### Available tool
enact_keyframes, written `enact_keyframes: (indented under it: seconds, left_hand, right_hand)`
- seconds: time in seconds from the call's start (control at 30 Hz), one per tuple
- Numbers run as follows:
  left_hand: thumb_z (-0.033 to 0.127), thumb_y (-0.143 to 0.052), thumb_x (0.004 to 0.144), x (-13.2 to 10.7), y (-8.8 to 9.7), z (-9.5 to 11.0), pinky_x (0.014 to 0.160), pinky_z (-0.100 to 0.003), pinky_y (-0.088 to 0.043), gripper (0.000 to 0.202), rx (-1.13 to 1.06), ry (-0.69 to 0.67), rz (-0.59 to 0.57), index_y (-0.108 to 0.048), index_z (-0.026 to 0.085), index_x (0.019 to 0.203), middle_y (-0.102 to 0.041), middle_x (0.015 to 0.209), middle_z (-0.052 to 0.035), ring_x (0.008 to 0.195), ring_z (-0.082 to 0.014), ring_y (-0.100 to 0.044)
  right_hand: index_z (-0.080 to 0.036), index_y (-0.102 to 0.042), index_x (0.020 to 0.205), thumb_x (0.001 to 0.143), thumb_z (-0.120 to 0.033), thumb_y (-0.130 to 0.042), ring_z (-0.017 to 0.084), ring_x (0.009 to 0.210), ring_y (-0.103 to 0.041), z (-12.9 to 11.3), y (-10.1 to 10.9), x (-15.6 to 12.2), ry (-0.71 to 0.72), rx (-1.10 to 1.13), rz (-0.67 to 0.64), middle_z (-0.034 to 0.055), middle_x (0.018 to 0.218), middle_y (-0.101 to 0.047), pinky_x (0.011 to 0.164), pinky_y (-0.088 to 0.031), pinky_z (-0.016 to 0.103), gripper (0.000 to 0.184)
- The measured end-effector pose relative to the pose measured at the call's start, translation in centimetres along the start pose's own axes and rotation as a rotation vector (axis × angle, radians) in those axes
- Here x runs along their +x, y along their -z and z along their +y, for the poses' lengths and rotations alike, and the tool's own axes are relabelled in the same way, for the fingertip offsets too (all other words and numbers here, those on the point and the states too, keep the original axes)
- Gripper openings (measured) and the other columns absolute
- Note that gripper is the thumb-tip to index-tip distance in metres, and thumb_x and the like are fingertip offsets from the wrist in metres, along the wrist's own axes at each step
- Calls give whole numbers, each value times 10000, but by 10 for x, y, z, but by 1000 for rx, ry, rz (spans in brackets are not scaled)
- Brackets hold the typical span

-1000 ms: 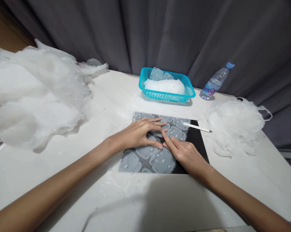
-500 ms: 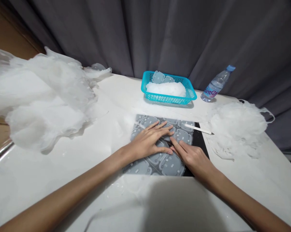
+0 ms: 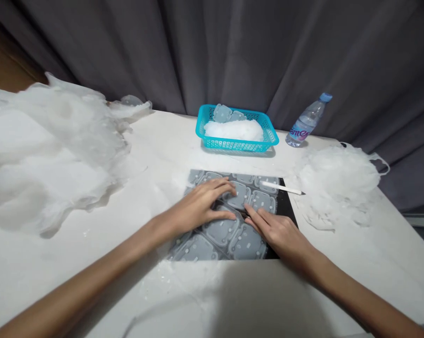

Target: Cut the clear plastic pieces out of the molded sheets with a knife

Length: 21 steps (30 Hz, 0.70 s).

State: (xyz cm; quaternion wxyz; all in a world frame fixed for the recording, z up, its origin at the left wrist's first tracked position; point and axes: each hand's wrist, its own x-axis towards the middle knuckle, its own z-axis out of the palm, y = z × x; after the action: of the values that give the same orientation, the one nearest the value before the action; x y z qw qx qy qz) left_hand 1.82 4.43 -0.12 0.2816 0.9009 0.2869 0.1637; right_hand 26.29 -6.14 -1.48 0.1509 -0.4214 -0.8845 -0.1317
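Observation:
A translucent plastic sheet of moulded, rounded-rectangle pieces (image 3: 229,230) lies on a black mat (image 3: 287,206) in the middle of the white table (image 3: 74,253). My left hand (image 3: 201,206) rests flat on the sheet with its fingers stretched out and spread. My right hand (image 3: 280,232) lies on the sheet beside it, index finger extended and touching a piece near the left fingertips. Neither hand holds anything. A thin white pen-like tool (image 3: 282,188) lies at the mat's far right corner.
A turquoise basket (image 3: 268,136) with white plastic scraps and loose moulded pieces stands behind the mat. A water bottle (image 3: 305,123) stands at the back right. Heaps of thin white plastic lie at the left (image 3: 46,150) and at the right (image 3: 335,180). A grey curtain hangs behind.
Both hands stay pressed on the sheet, fingers shifting slightly. The view has swung a little, so everything sits slightly lower and to the left.

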Motion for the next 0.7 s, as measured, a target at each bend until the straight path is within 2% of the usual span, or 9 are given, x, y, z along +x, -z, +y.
enact_keyframes:
  seconds: [0.1,0.2,0.33,0.5,0.7]
  left_hand:
    - [682,-698,886,2,13,-16,1214,-477,-417,596,45,-38,-83,-697,289,1334,-586,1559,-71,1479,-312,-503]
    - [720,-676,880,4,16,-23,1235,-465,-395,635,104,-74,-88,-701,305,1360,-576,1570,-48,1478,-302,-508]
    - [747,-630,900,6,15,-23,1261,-443,-361,661,169,-99,-109,-664,324,1407,-516,1619,-11,1514,-283,-462]
    - [800,-595,883,9,19,-20,1269,-428,-337,782,228,-78,-179,-577,318,1498,-396,1693,-10,1564,-287,-376]
    - [840,-585,855,14,23,-19,1285,-448,-291,846,219,-61,-235,-539,332,1531,-363,1710,-1,1585,-313,-326]
  right_hand:
    - [4,-565,1401,1119,-232,-448,189,739,-746,1,-1,3,17,-28,5,125,965,-757,575,-514,280,387]
    - [10,-580,1387,1118,-222,-446,198,750,-750,2,1,6,28,-45,-13,131,975,-763,580,-531,291,379]
    - [14,-588,1383,1118,-219,-449,193,757,-754,2,1,9,21,-45,-21,145,997,-769,587,-540,285,379]
    - [19,-584,1387,1114,-215,-461,195,768,-758,2,0,9,27,-42,-15,150,994,-767,591,-550,287,380]
    - [25,-576,1399,1124,-206,-422,186,763,-747,0,0,16,40,-56,-24,137,976,-763,584,-552,284,391]
